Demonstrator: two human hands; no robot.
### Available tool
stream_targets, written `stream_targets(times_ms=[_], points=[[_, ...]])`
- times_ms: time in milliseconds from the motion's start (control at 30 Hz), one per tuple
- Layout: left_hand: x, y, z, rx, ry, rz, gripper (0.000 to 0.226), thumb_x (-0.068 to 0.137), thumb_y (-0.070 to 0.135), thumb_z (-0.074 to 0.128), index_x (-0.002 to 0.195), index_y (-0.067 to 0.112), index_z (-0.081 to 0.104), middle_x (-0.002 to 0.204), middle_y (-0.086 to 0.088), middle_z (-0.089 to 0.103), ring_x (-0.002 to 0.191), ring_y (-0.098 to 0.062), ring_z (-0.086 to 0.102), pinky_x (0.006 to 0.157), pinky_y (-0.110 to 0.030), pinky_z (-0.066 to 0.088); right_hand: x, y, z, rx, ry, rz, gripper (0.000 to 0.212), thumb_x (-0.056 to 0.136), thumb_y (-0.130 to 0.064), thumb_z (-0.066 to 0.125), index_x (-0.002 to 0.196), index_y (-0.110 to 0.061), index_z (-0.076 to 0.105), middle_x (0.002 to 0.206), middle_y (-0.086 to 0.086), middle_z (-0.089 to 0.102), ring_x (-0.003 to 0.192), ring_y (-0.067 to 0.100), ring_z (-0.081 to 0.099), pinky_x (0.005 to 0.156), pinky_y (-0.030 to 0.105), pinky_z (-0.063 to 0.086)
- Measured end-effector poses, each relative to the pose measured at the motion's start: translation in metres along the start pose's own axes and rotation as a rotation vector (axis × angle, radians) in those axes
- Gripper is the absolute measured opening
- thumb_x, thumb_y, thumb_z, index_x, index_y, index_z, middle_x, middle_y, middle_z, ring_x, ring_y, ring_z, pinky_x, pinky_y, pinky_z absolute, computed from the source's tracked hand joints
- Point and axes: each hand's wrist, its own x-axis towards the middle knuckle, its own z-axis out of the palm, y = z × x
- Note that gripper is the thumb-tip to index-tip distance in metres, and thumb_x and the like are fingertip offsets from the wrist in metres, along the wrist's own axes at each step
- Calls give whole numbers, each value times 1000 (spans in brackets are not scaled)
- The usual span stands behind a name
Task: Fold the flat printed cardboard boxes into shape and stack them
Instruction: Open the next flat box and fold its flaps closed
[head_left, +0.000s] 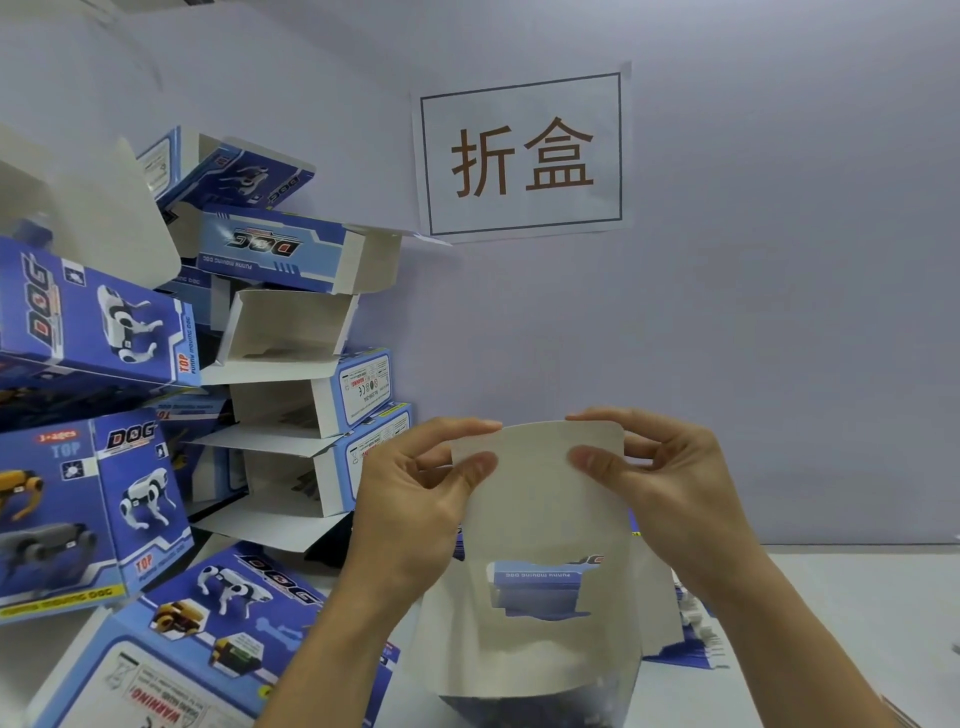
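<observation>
I hold the box (540, 545) up in front of me above the surface (831, 623), its long axis running upright, plain grey inside facing me. My left hand (415, 499) and right hand (670, 478) are apart, each pinching an upper corner of the rounded top flap (540, 452), thumbs on my side, fingers behind. The flap lies straight between both hands, equally near each, so I judge folding it over takes both together. The stack of folded boxes (291, 332) stands to my left, nearer my left hand.
</observation>
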Motion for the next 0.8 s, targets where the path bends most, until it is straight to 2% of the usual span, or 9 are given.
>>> stream_targets(times_ms=[233, 333, 433, 533, 600, 667, 700, 767, 800], points=[[0, 2, 5, 52, 24, 80, 45, 84, -6, 70, 60, 32, 76, 65, 8, 73, 63, -2, 69, 60, -17, 56, 3, 4, 0, -105, 22, -77, 33, 82, 1, 75, 68, -29, 79, 69, -4, 74, 62, 9, 67, 57, 16, 49], [0, 2, 4, 34, -27, 25, 31, 87, 6, 70, 83, 35, 79, 80, 5, 77, 75, -8, 73, 64, -18, 57, 3, 6, -1, -74, 37, -20, 31, 85, -3, 74, 82, -33, 78, 75, -1, 76, 60, 12, 68, 53, 22, 52], [2, -5, -2, -17, -81, -89, 34, 87, 28, 67, 119, 39, 63, 95, 0, 78, 87, -14, 74, 74, -23, 59, 3, 7, -8, -51, 49, 44, 35, 92, -8, 68, 102, -41, 73, 82, 2, 78, 66, 13, 71, 56, 26, 56], [6, -15, -10, 28, -104, -198, 46, 79, 49, 64, 124, 42, 56, 106, 11, 75, 99, -12, 72, 86, -29, 56, 5, 11, -20, -57, 123, 115, 32, 98, -13, 60, 103, -41, 74, 86, 2, 77, 78, 20, 69, 71, 47, 59], [7, -19, -16, 40, -137, -285, 44, 79, 56, 72, 119, 42, 59, 111, 11, 74, 103, -9, 70, 90, -31, 54, 5, 14, -26, -77, 207, 161, 30, 100, -15, 57, 93, -37, 77, 87, -1, 77, 83, 26, 67, 80, 54, 57], [6, -24, -23, 19, -227, -372, 54, 73, 62, 72, 122, 43, 58, 121, 9, 70, 108, -7, 68, 96, -35, 52, 6, 16, -31, -65, 305, 182, 27, 99, -14, 59, 87, -31, 76, 79, -7, 76, 76, 21, 67, 72, 46, 58], [5, -27, -27, 11, -308, -394, 65, 68, 64, 73, 128, 46, 54, 128, 12, 67, 113, -5, 65, 100, -36, 51, 7, 16, -34, -44, 359, 181, 22, 98, -13, 60, 89, -27, 75, 73, -10, 75, 68, 15, 66, 62, 37, 58], [2, -27, -34, 36, -514, -382, 85, 62, 60, 81, 138, 58, 41, 136, 26, 56, 125, 2, 56, 101, -29, 49, 8, 16, -43, 20, 465, 180, 17, 97, -10, 60, 93, -21, 72, 61, -14, 70, 49, 4, 60, 42, 19, 46], [0, -26, -36, 57, -604, -374, 94, 61, 53, 85, 138, 65, 34, 137, 34, 51, 128, 8, 50, 99, -22, 49, 8, 15, -48, 56, 500, 186, 17, 97, -10, 60, 93, -21, 72, 61, -15, 69, 49, 5, 59, 43, 17, 44]])
